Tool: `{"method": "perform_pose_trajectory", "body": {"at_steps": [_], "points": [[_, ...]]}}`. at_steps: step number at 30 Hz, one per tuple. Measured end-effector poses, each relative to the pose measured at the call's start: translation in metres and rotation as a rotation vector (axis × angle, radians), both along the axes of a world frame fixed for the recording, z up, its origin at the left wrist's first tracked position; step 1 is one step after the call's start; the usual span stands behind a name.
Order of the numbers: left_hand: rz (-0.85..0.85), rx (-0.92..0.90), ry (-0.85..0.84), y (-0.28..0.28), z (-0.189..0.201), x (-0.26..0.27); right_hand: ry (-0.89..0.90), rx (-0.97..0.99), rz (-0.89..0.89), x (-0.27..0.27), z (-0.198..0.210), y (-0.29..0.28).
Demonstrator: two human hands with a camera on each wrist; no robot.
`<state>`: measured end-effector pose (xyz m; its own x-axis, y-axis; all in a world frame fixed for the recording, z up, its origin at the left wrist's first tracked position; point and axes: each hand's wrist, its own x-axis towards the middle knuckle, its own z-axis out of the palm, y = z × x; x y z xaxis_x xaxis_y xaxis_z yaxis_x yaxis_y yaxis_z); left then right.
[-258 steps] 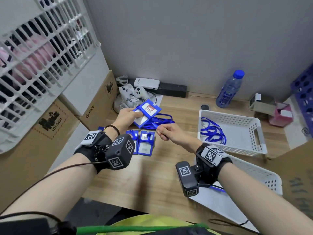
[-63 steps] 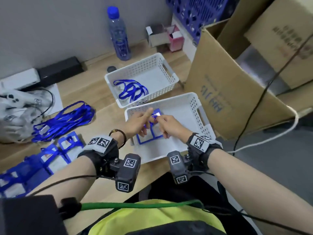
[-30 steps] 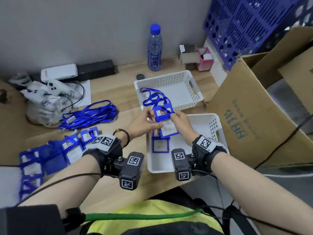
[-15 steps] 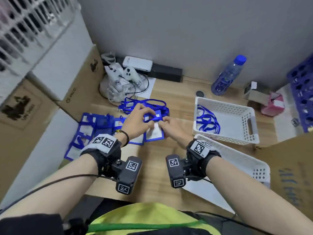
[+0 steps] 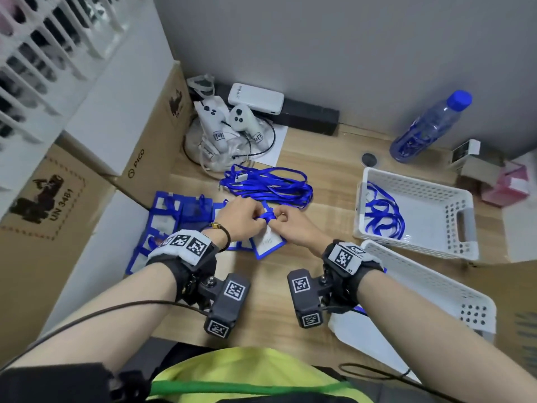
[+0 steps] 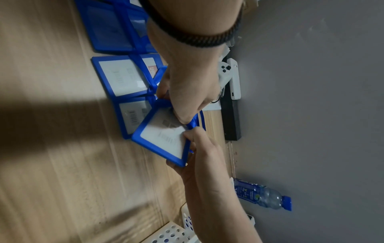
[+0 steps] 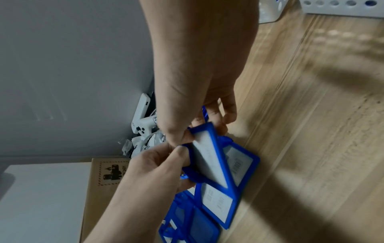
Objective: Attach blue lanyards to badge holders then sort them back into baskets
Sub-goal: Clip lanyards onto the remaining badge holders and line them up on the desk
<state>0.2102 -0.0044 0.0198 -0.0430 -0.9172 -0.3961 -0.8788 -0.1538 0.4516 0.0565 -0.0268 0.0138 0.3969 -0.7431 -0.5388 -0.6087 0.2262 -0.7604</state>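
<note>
Badge holder: the blue-framed badge holder [image 5: 268, 241] is held just above the wooden desk [image 5: 270, 289], tilted, its long axis running from the hands back toward the person, looped top end away from them.
Left hand: the left hand [image 5: 242, 218] has its fingers curled, pinching the blue strap [image 5: 268, 215] at the holder's top.
Right hand: the right hand [image 5: 293, 225] pinches the same top end from the other side, fingertips touching the left hand's.
Lanyard pile: loose blue lanyards [image 5: 267, 184] lie just beyond the holder, near the grey wall.
Other holders: more badge holders [image 5: 171, 225] lie flat, left of the held one, partly overlapping.
Baskets: a white basket [image 5: 453, 199] with a few lanyards sits right of the holder; a second basket [image 5: 430, 289] is nearer the person.
Around: white controllers [image 5: 229, 123] and a water bottle [image 5: 427, 129] stand beyond the holder by the wall; cardboard boxes [image 5: 64, 199] crowd its left.
</note>
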Motion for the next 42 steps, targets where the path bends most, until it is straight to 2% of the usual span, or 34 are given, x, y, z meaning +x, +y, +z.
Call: {"method": "perform_pose_trajectory", "body": {"at_steps": [4,9,15,18,21,24,26,29,32,34,37,38,42], "points": [[-0.011,0.105,0.026,-0.004,-0.005,0.003,-0.041,-0.027,-0.021,0.005,-0.006,-0.004],[0.007,0.139,0.039,-0.008,-0.005,0.002,-0.058,-0.201,0.123,0.004,-0.01,-0.008],[0.086,0.174,0.112,-0.007,-0.002,-0.004,-0.001,-0.241,0.066,-0.008,-0.019,-0.004],[0.18,0.155,0.198,-0.006,0.002,-0.007,-0.021,-0.284,-0.069,-0.014,-0.014,-0.002],[0.256,0.113,0.284,-0.009,0.011,-0.015,-0.103,-0.285,-0.338,-0.033,0.0,-0.006],[0.301,0.041,0.326,-0.011,0.025,-0.03,-0.101,-0.256,-0.455,-0.058,0.014,-0.009],[0.294,0.015,0.371,-0.013,0.033,-0.042,-0.064,-0.201,-0.432,-0.075,0.018,-0.009],[0.287,-0.013,0.398,-0.012,0.044,-0.056,0.027,-0.002,-0.229,-0.096,0.025,-0.002],[0.275,-0.023,0.406,-0.012,0.05,-0.066,0.007,-0.014,-0.06,-0.104,0.038,0.004],[0.269,-0.038,0.393,-0.012,0.053,-0.074,-0.127,-0.079,-0.054,-0.108,0.054,0.007],[0.272,-0.055,0.395,-0.01,0.057,-0.084,-0.351,0.053,-0.04,-0.112,0.068,0.011],[0.272,-0.057,0.396,-0.009,0.058,-0.087,-0.368,0.083,-0.047,-0.113,0.069,0.012],[0.181,0.034,0.487,-0.003,0.07,-0.102,-0.134,-0.131,-0.188,-0.119,0.069,0.011]]}}
